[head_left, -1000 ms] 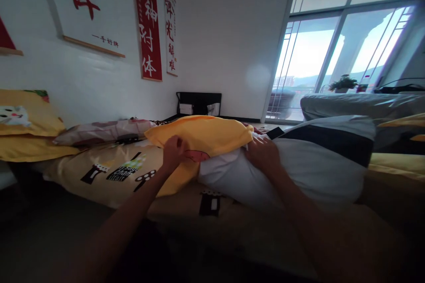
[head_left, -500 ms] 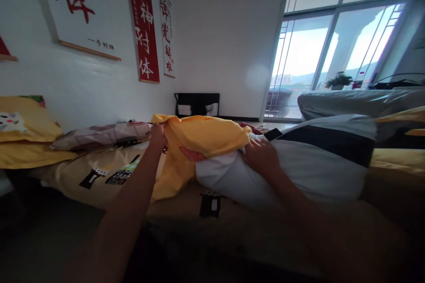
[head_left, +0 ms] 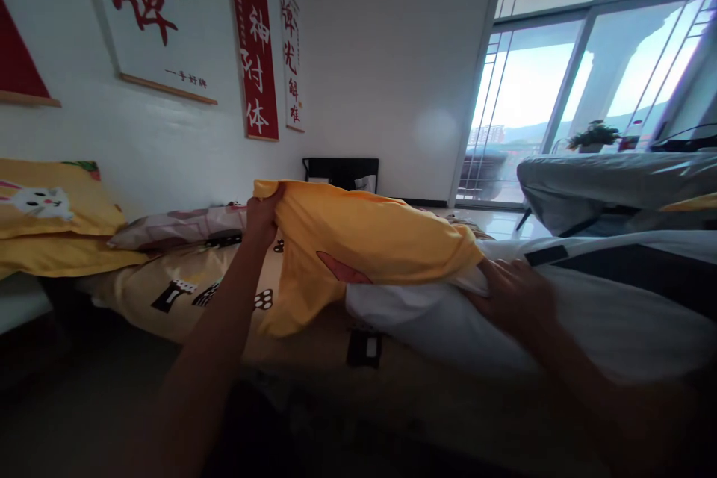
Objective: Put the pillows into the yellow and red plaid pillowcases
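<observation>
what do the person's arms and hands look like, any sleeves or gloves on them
Both arms are bare as far up as the view shows: no sleeve, glove, watch or bracelet is visible. The left hand and right hand are bare too, with no rings that can be made out. The forearms are in shadow and blurred close to the camera, so finer marks cannot be told.

Red and white calligraphy scrolls [head_left: 258,45] hang on the wall. A yellow cartoon pillow [head_left: 53,202] lies at the far left. A potted plant [head_left: 592,136] stands by the big window [head_left: 560,82].
</observation>
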Tool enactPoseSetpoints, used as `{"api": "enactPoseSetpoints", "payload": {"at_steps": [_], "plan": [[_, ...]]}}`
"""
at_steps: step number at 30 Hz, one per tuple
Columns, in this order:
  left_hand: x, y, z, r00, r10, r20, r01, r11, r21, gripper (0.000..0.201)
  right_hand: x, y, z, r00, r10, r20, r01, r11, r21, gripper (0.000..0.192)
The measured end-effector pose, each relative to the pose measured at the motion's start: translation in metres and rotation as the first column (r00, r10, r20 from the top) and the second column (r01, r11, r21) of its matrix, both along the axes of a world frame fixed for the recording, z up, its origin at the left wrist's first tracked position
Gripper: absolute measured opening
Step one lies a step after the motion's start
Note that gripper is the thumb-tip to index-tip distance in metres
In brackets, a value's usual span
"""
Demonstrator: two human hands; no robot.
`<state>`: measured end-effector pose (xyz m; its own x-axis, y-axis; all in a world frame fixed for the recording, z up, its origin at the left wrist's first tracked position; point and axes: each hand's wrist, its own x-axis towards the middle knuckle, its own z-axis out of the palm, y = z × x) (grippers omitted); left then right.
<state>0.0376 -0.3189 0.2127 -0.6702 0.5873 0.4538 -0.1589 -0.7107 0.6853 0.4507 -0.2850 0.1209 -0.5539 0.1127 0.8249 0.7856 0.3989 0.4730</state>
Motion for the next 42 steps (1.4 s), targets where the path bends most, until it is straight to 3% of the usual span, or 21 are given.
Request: {"api": "enactPoseSetpoints", "payload": {"at_steps": [4, 7, 9, 11, 12, 14, 15, 16, 17, 18, 20, 22, 25, 29, 32, 37, 40, 42], "plan": [[0.002, -0.004, 0.002, 0.982, 0.167, -0.088, -0.172, 0.984, -0.051, 0.048, -0.003, 0.009, -0.008, 1.0, 0.003, -0.016, -0.002, 0.999, 0.051, 0.041], [-0.004, 0.0, -0.003, 0.916, 0.296, -0.273, -0.342, 0.929, -0.14, 0.039, -0.009, 0.013, -0.009, 1.0, 0.0, -0.016, 0.001, 0.998, 0.062, 0.042], [-0.008, 0.001, -0.005, 0.877, 0.317, -0.362, -0.398, 0.9, -0.178, 0.035, -0.013, 0.015, -0.009, 1.0, 0.0, -0.022, 0.001, 0.998, 0.057, 0.041], [-0.007, -0.003, -0.004, 0.822, 0.388, -0.417, -0.494, 0.849, -0.185, 0.05, -0.019, 0.017, -0.009, 1.0, -0.01, -0.029, 0.011, 1.0, 0.029, 0.04], [-0.003, -0.007, -0.001, 0.757, 0.458, -0.466, -0.585, 0.793, -0.172, 0.064, -0.023, 0.017, -0.009, 0.999, -0.023, -0.037, 0.023, 1.0, 0.005, 0.04], [0.011, -0.019, 0.006, 0.523, 0.587, -0.618, -0.778, 0.624, -0.066, 0.086, -0.031, 0.015, -0.01, 0.997, -0.052, -0.055, 0.049, 0.998, -0.048, 0.038], [0.022, -0.026, 0.01, 0.387, 0.605, -0.696, -0.83, 0.557, 0.022, 0.088, -0.035, 0.013, -0.01, 0.997, -0.061, -0.057, 0.057, 0.996, -0.067, 0.037], [0.034, -0.032, 0.014, 0.275, 0.581, -0.766, -0.833, 0.541, 0.111, 0.082, -0.039, 0.01, -0.01, 0.997, -0.062, -0.055, 0.058, 0.995, -0.076, 0.036], [0.046, -0.037, 0.017, 0.205, 0.519, -0.83, -0.787, 0.591, 0.175, 0.069, -0.043, 0.006, -0.01, 0.997, -0.053, -0.05, 0.049, 0.996, -0.073, 0.033], [0.059, -0.041, 0.019, 0.156, 0.429, -0.89, -0.71, 0.675, 0.201, 0.054, -0.046, 0.002, -0.01, 0.999, -0.035, -0.039, 0.032, 0.998, -0.061, 0.03], [0.083, -0.04, 0.019, 0.069, 0.244, -0.967, -0.558, 0.813, 0.165, 0.03, -0.049, -0.005, -0.01, 1.0, 0.016, -0.01, -0.016, 0.999, -0.032, 0.019], [0.098, -0.032, 0.014, 0.007, 0.162, -0.987, -0.53, 0.838, 0.134, 0.03, -0.047, -0.01, -0.01, 0.997, 0.07, 0.016, -0.069, 0.997, -0.031, 0.011], [0.102, -0.012, 0.001, 0.004, 0.071, -0.997, -0.593, 0.803, 0.055, 0.038, -0.04, -0.013, -0.01, 0.99, 0.138, 0.039, -0.135, 0.988, -0.072, 0.015], [0.089, 0.005, -0.011, 0.08, -0.127, -0.989, -0.522, 0.84, -0.15, 0.026, -0.037, -0.018, -0.007, 0.979, 0.189, 0.078, -0.178, 0.975, -0.133, 0.027], [0.086, 0.007, -0.012, 0.107, -0.077, -0.991, -0.467, 0.877, -0.118, 0.025, -0.041, -0.022, -0.003, 0.973, 0.209, 0.103, -0.184, 0.96, -0.21, 0.028], [0.103, 0.008, -0.007, 0.319, 0.112, -0.941, -0.352, 0.936, -0.008, 0.018, -0.057, -0.024, 0.003, 0.955, 0.23, 0.186, -0.158, 0.928, -0.337, 0.021], [0.12, 0.003, -0.004, 0.327, 0.159, -0.932, -0.299, 0.952, 0.058, 0.017, -0.077, -0.026, 0.007, 0.944, 0.24, 0.226, -0.119, 0.888, -0.445, 0.019], [0.136, -0.005, -0.001, 0.271, 0.164, -0.949, -0.244, 0.965, 0.098, 0.018, -0.095, -0.028, 0.01, 0.937, 0.246, 0.249, -0.086, 0.852, -0.517, 0.019]]}}
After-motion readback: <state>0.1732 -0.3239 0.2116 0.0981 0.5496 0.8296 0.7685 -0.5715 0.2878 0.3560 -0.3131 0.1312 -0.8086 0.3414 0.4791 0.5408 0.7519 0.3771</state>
